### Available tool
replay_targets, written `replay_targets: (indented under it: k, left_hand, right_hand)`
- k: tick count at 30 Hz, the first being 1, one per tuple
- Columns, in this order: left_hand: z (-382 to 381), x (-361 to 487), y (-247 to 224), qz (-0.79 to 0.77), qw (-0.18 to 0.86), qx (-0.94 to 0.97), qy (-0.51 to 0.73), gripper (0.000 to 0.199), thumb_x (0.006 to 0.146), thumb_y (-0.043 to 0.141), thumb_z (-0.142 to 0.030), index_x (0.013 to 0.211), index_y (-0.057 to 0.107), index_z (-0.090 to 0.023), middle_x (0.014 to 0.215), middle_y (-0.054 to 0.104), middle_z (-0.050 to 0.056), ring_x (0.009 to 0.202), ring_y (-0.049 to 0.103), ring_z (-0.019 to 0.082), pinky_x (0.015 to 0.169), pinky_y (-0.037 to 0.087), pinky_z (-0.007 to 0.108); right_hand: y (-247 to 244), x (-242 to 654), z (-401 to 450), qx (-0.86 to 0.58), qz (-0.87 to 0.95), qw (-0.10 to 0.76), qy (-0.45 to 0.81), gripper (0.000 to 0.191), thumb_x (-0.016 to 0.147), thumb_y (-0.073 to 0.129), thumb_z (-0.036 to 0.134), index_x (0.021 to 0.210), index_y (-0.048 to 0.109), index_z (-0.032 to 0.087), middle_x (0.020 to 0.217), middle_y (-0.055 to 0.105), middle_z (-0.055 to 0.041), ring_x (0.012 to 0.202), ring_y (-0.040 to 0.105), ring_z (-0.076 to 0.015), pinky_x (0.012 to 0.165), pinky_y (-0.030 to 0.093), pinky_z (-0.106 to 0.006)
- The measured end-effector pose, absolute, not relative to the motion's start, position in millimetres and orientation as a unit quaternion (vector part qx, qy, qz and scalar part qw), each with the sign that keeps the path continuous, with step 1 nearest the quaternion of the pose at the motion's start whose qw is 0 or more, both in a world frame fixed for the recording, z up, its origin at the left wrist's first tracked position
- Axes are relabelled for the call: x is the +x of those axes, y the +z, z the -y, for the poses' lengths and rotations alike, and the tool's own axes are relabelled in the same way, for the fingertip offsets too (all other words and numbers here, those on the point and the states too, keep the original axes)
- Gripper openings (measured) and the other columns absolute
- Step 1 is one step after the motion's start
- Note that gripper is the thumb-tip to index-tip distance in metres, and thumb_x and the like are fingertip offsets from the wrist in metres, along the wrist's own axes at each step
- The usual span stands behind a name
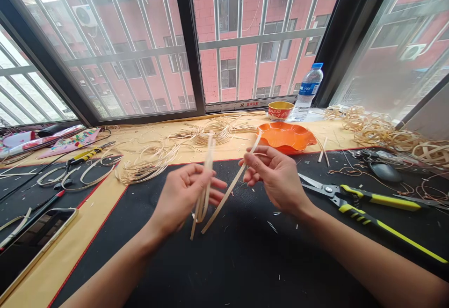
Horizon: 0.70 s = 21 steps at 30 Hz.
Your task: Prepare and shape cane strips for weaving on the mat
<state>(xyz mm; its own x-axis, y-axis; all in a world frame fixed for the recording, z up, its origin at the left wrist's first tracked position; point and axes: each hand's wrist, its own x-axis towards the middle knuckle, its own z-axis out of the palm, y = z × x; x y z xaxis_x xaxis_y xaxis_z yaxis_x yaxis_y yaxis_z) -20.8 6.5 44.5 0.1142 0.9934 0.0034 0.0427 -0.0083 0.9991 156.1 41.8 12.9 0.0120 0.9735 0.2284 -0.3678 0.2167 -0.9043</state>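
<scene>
Above the black mat (245,261), my left hand (189,191) pinches a small bundle of pale flat strips (204,191) between thumb and fingers; the strips stand nearly upright and their upper ends are blurred. My right hand (277,174) holds one pale strip (229,188) between thumb and forefinger. That strip slants down to the left, and its lower end hangs close beside the bundle. A gap separates the two hands. Large shears (354,198) with black and yellow handles lie open to the right of my right hand.
An orange wavy dish (287,137), a red and gold bowl (280,110) and a water bottle (307,92) stand near the window. Coiled strips (149,160) lie at the back left, tangled ones (396,135) at the right. A phone (35,252) rests at the left.
</scene>
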Motion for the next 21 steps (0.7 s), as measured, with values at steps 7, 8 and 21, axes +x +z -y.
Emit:
replay_targets:
  k: [7,8,21]
  left_hand:
    - [-18.9,-40.1,55.0,-0.475,0.223,0.487,0.698,0.016,0.081,0.063,-0.029,0.086,0.061,-0.014,0.079,0.072,0.004,0.059,0.070,0.018,0.058,0.060,0.032]
    - [-19.5,-41.0,56.0,-0.472,0.211,0.483,0.707,0.015,0.082,0.062,-0.029,0.085,0.061,-0.015,0.078,0.072,0.004,0.058,0.069,0.018,0.057,0.060,0.032]
    - [-22.7,-54.1,61.4,-0.483,0.129,0.468,0.729,0.012,0.083,0.061,-0.032,0.083,0.062,-0.020,0.078,0.070,0.000,0.051,0.064,0.012,0.051,0.055,0.027]
  right_hand:
    - [13.8,173.2,-61.4,-0.355,0.430,0.734,0.387,0.025,0.074,0.071,0.037,0.082,0.057,0.018,0.073,0.067,-0.0002,0.061,0.067,-0.0132,0.061,0.059,-0.028]
    - [9.3,174.8,-63.8,-0.361,0.468,0.724,0.356,0.022,0.078,0.067,0.037,0.084,0.058,0.018,0.075,0.068,-0.0010,0.064,0.068,-0.0145,0.065,0.060,-0.031]
    - [8.3,149.4,-92.1,-0.477,0.872,0.000,-0.108,0.030,0.081,0.038,-0.003,0.092,0.064,0.007,0.086,0.065,-0.0171,0.080,0.064,-0.0228,0.061,0.041,-0.027]
